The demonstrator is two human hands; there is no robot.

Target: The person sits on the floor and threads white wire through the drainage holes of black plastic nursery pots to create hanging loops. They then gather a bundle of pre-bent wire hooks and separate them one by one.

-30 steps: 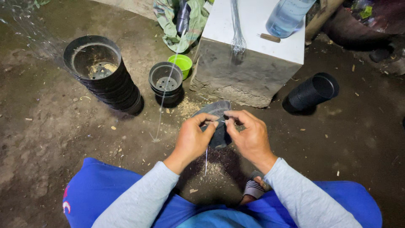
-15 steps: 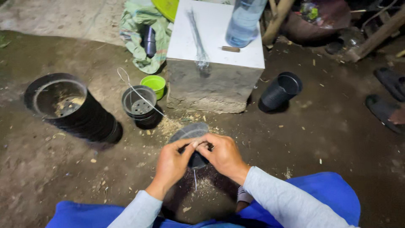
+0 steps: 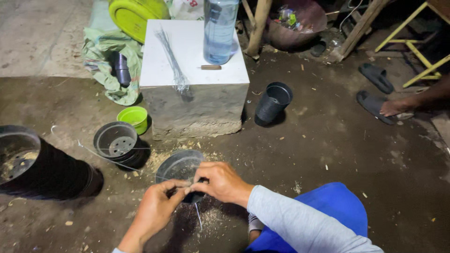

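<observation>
The operator's left hand (image 3: 157,208) and right hand (image 3: 221,182) are both bare: no gloves, rings or wrist straps are visible. The right forearm is covered by a long, light grey sleeve (image 3: 300,222) of soft knit fabric, close-fitting, with faint creases along its length and a plain cuff ending at the wrist. Only a thin sliver of matching grey shows at the left wrist, at the bottom frame edge. The lower body is clothed in a bright blue garment (image 3: 335,211), smooth and unpatterned, visible beneath the right arm
</observation>
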